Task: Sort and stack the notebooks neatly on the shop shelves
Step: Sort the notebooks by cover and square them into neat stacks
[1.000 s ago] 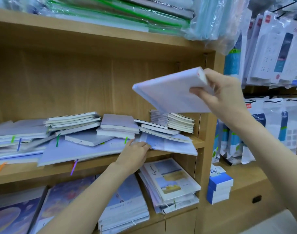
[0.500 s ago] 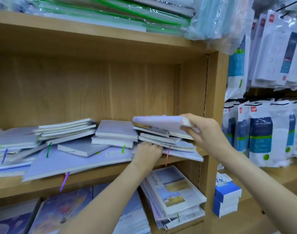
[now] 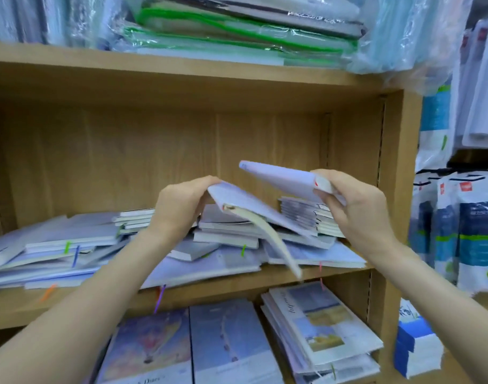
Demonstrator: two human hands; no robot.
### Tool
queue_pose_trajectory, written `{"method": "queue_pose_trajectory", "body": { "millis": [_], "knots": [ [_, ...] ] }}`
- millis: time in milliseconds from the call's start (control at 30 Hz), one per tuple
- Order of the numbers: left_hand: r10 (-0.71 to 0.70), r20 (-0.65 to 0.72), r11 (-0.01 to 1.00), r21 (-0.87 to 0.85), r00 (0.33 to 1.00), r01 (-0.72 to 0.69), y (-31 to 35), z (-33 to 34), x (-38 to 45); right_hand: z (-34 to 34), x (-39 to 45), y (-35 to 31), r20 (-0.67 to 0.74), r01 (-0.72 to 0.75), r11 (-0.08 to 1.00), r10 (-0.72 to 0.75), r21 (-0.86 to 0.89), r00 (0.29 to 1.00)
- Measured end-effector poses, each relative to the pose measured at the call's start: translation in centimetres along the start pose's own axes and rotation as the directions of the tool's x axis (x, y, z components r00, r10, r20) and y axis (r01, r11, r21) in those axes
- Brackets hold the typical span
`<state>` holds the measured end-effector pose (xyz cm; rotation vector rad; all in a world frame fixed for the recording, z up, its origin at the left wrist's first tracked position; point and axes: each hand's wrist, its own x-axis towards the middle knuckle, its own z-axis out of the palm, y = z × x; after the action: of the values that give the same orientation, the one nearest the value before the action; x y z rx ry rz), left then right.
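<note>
Left hand [image 3: 179, 206] grips a pale lavender notebook [image 3: 254, 209] by its top corner, cover lifted, cream pages [image 3: 273, 242] sagging open below it. Right hand [image 3: 359, 209] pinches a second lavender notebook [image 3: 281, 180] at its near end, tilted, held just above the first. Both hover over the messy notebook pile [image 3: 226, 236] on the wooden shelf [image 3: 237, 284] beneath the hands.

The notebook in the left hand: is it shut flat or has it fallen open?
Fallen open. The left hand holds the notebook by its raised cover, and the pale page block sags down toward the shelf edge.
</note>
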<state>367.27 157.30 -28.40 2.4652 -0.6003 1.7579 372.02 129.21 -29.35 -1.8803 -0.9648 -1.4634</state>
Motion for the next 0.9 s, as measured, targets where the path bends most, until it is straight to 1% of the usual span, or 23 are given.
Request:
{"method": "queue_pose_trajectory", "body": {
  "millis": [67, 133, 167, 200, 233, 267, 300, 333, 367, 400, 433, 467, 500, 533, 567, 633, 700, 767, 800, 833, 867, 900],
  "knots": [
    [-0.125, -0.089, 0.992, 0.011, 0.988, 0.126, -1.2, 0.1, 0.7, 1.5, 1.1, -0.7, -0.074, 0.007, 1.0, -0.008, -0.012, 0.997],
    [-0.224, -0.161, 0.972, 0.031, 0.961, 0.231, -2.3, 0.8, 2.0, 3.1, 2.0, -1.3, -0.113, -0.003, 1.0, 0.004, 0.011, 0.994],
    [-0.253, -0.167, 0.962, 0.058, 0.953, 0.265, -2.5, 1.1, 2.8, 3.8, 2.2, -1.4, -0.121, -0.01, 1.0, 0.014, 0.029, 0.993],
    [-0.271, -0.139, 0.952, 0.106, 0.952, 0.287, -3.0, 1.5, 3.3, 4.5, 2.5, -1.4, -0.122, -0.014, 0.999, 0.02, 0.047, 0.992],
    [-0.299, -0.064, 0.936, 0.176, 0.952, 0.306, -3.3, 1.7, 3.5, 5.2, 2.6, -1.1, -0.109, -0.013, 0.998, 0.019, 0.058, 0.994],
    [-0.341, 0.061, 0.911, 0.266, 0.938, 0.314, -4.2, 2.1, 3.3, 5.8, 2.7, -0.6, -0.067, -0.015, 0.998, 0.019, 0.066, 0.998],
    [-0.384, 0.213, 0.885, 0.362, 0.898, 0.293, -5.0, 2.6, 2.8, 6.2, 2.7, 0.1, 0.013, -0.038, 0.996, 0.037, 0.077, 0.999],
    [-0.417, 0.373, 0.871, 0.423, 0.829, 0.248, -5.9, 3.1, 2.2, 6.6, 2.6, 0.8, 0.131, -0.087, 0.993, 0.076, 0.082, 0.989],
    [-0.438, 0.501, 0.874, 0.431, 0.746, 0.223, -6.5, 3.3, 1.7, 6.9, 2.4, 1.4, 0.269, -0.143, 0.987, 0.118, 0.074, 0.956],
    [-0.443, 0.576, 0.886, 0.397, 0.687, 0.238, -7.0, 3.2, 1.4, 7.2, 2.0, 1.8, 0.388, -0.193, 0.979, 0.152, 0.069, 0.909],
    [-0.435, 0.602, 0.899, 0.338, 0.67, 0.28, -7.3, 3.0, 1.3, 7.5, 1.5, 2.0, 0.448, -0.241, 0.967, 0.182, 0.079, 0.875],
    [-0.423, 0.59, 0.906, 0.262, 0.688, 0.332, -7.4, 2.6, 1.2, 7.7, 1.1, 1.9, 0.454, -0.284, 0.953, 0.209, 0.104, 0.866],
    [-0.405, 0.561, 0.911, 0.187, 0.722, 0.366, -7.0, 2.1, 1.2, 7.8, 0.8, 1.8, 0.434, -0.306, 0.943, 0.224, 0.128, 0.873],
    [-0.374, 0.547, 0.921, 0.121, 0.749, 0.371, -6.3, 1.6, 1.0, 7.9, 0.6, 1.5, 0.414, -0.309, 0.942, 0.229, 0.135, 0.881],
    [-0.32, 0.562, 0.938, 0.072, 0.762, 0.34, -5.2, 1.0, 0.6, 8.1, 0.6, 1.2, 0.408, -0.297, 0.948, 0.227, 0.118, 0.884],
    [-0.196, 0.618, 0.968, -0.004, 0.762, 0.252, -3.7, 0.5, -0.9, 8.5, 0.7, 0.6, 0.412, -0.272, 0.959, 0.215, 0.085, 0.886],
    [-0.112, 0.642, 0.975, -0.076, 0.759, 0.209, -3.4, 0.5, -2.6, 8.9, 0.6, -0.1, 0.39, -0.285, 0.955, 0.234, 0.08, 0.891],
    [-0.086, 0.614, 0.991, -0.026, 0.785, 0.129, -3.6, 0.5, -3.7, 9.2, 0.2, -0.9, 0.349, -0.254, 0.964, 0.21, 0.083, 0.913],
    [-0.061, 0.584, 0.998, 0.017, 0.809, 0.063, -3.3, 0.5, -3.9, 9.4, 0.1, -1.2, 0.331, -0.223, 0.97, 0.181, 0.095, 0.926],
    [0.001, 0.539, 0.996, 0.071, 0.842, -0.046, -3.0, 0.8, -3.9, 9.8, 0.1, -1.5, 0.316, -0.2, 0.973, 0.154, 0.117, 0.936],
    [0.06, 0.467, 0.986, 0.11, 0.882, -0.125, -2.8, 1.2, -3.8, 10.2, 0.2, -1.8, 0.309, -0.19, 0.971, 0.138, 0.143, 0.941],
    [0.092, 0.404, 0.978, 0.134, 0.91, -0.159, -2.8, 1.5, -3.5, 10.7, 0.3, -2.1, 0.305, -0.186, 0.969, 0.129, 0.164, 0.943]
  ]
}}
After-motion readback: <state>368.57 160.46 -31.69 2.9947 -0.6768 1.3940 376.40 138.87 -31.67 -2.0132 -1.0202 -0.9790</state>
